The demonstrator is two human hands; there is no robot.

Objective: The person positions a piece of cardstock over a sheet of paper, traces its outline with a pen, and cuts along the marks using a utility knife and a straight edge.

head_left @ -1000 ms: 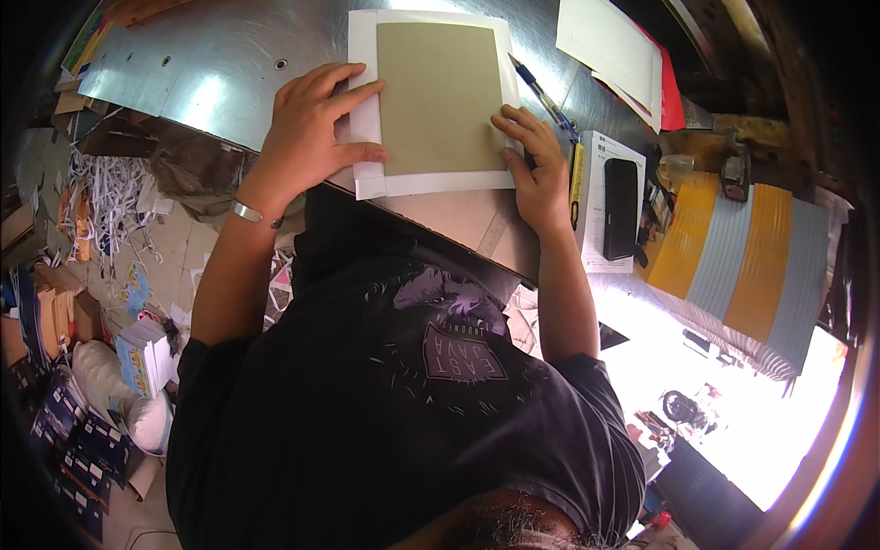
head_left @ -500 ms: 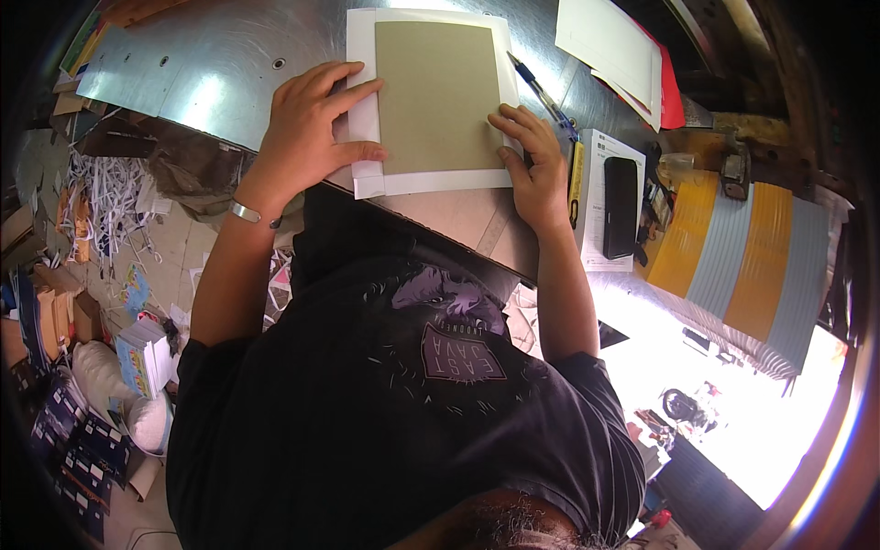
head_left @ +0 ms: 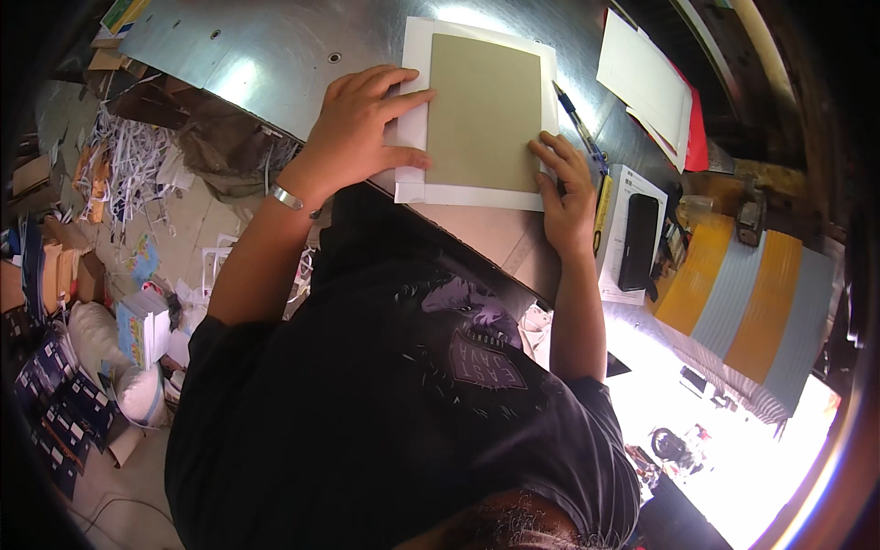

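Note:
A grey-brown board [head_left: 486,115] lies flat on a larger white sheet [head_left: 414,188], whose border shows all round it. My left hand [head_left: 371,124] rests on the sheet's left margin, fingers spread, fingertips at the board's left edge. At the opposite edge, my right hand [head_left: 566,183] touches the board's lower right side with its fingers apart and slightly bent. Neither hand grasps anything. Just beyond the right fingers lies a dark pen [head_left: 570,108], and a yellow cutter knife [head_left: 602,215] is beside the right wrist.
The metal table [head_left: 275,46] extends to the left. On the right are a black phone [head_left: 639,240] on printed paper, white sheets [head_left: 642,73] over a red one, and a yellow-and-grey striped corrugated panel [head_left: 742,302]. Shredded paper [head_left: 137,156] heaps on the floor at left.
The whole scene has shifted right and slightly down in the picture as the view turned. Both hands keep nearly the same places against the board and sheet.

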